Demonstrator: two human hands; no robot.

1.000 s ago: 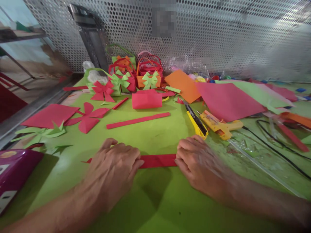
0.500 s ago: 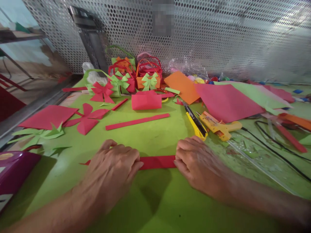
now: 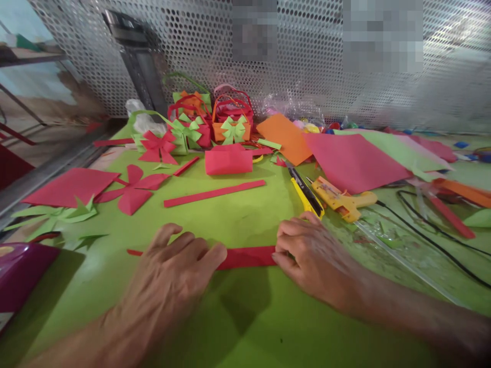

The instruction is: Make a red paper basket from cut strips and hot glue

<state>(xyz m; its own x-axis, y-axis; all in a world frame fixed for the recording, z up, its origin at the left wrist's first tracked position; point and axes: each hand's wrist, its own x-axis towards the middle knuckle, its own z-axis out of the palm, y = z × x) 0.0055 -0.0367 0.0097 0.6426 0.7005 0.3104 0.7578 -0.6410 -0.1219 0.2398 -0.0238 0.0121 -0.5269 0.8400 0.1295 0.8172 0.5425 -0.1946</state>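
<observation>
A red paper strip (image 3: 249,257) lies crosswise on the green tabletop between my hands. My left hand (image 3: 176,266) is closed over its left part, thumb resting on top, and a thin red tip pokes out beyond the knuckles. At the right end, my right hand (image 3: 307,250) pinches the strip between thumb and curled fingers. Farther off lies another narrow red strip (image 3: 215,193). Behind that sits a folded red paper piece (image 3: 229,161). A red four-petal paper cutout (image 3: 133,190) is at the left. Both hands' undersides are hidden.
A yellow utility knife (image 3: 306,191) and a yellow glue gun (image 3: 341,198) with a black cord lie just beyond my right hand. Small paper baskets with bows (image 3: 232,130) stand at the back. Red sheets (image 3: 355,161) spread to the right. A purple object (image 3: 23,276) stands at left.
My left thumb has moved up onto the strip and the left fingers have lifted and loosened slightly. My right hand stays almost in place at the strip's right end. The view has shifted a little.
</observation>
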